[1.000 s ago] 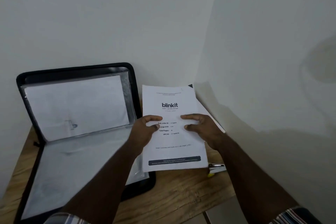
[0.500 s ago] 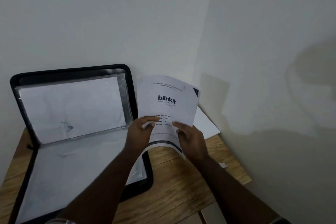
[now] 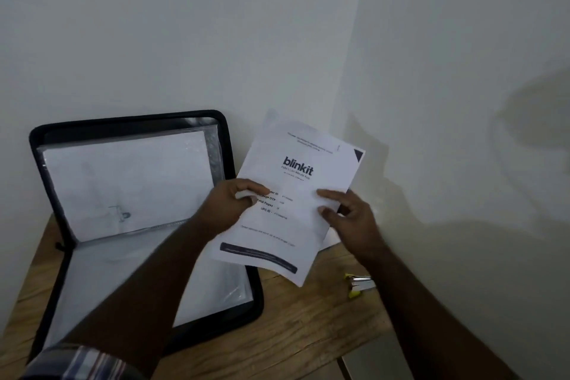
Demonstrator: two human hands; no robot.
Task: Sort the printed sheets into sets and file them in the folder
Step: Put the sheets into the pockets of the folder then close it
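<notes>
A white printed sheet with the word "blinkit" point(image 3: 296, 163) is held tilted above the table, its lower corner over the folder's right edge. My left hand point(image 3: 229, 205) pinches its left edge. My right hand point(image 3: 348, 216) touches its right side, fingers spread along the edge. The black zip folder point(image 3: 222, 139) lies open at the left, its clear sleeves holding white paper. A further white sheet point(image 3: 330, 239) shows just under my right hand on the table.
A small stapler with yellow trim point(image 3: 359, 285) lies on the wooden table point(image 3: 293, 333) near its right edge. White walls meet in a corner right behind the table. The table ends close to my right forearm.
The blinkit sheet was lifted off the pile and has turned clockwise, moving slightly left over the folder's edge. My right hand shifted from its lower edge to its right side.
</notes>
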